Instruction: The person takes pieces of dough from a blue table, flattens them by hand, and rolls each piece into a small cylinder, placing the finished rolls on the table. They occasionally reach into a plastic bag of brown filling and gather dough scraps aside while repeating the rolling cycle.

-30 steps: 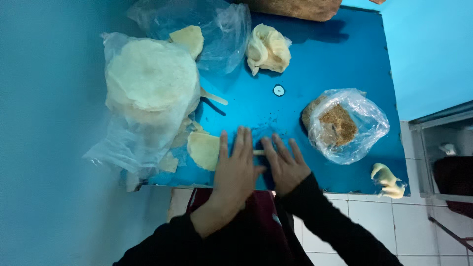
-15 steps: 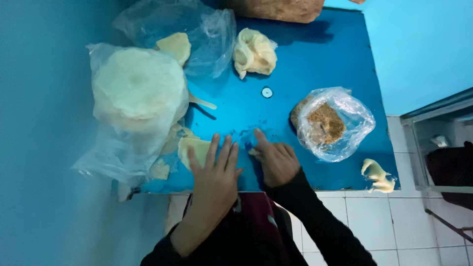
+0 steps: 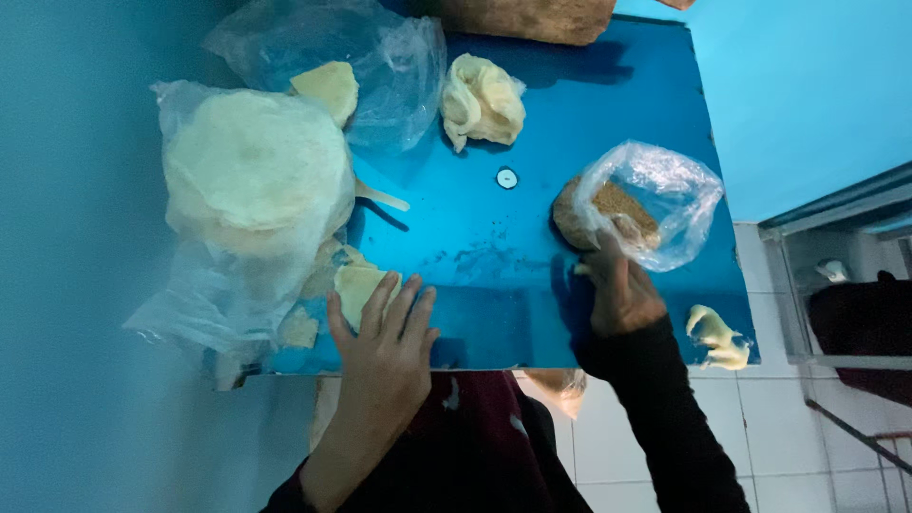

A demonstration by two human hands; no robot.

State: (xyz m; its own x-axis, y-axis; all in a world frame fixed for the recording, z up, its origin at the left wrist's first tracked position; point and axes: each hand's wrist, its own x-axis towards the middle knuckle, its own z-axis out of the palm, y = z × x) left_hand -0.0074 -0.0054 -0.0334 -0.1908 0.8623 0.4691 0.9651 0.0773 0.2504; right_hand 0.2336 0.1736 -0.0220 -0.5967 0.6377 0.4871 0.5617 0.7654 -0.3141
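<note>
Blue glossy tabletop [image 3: 532, 256], both hands side by side a second ago. Now right hand [image 3: 617, 294] over at the clear plastic bag of brown crumbly filling [image 3: 632, 214], fingers pinching its edge. Left hand [image 3: 385, 337] flat, fingers spread, on the pale dough wedge [image 3: 359, 285] near the front edge.

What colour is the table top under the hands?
The table top is shiny blue, seen in the head view.

Dim, blue-tinted light; soft glare on the glossy table [image 3: 570, 104], edges slightly stretched, mild softness.

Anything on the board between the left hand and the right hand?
No, head view: only bare blue board with faint smears lies between the left hand and the right hand, which touches the bag of brown crumbs.
</note>
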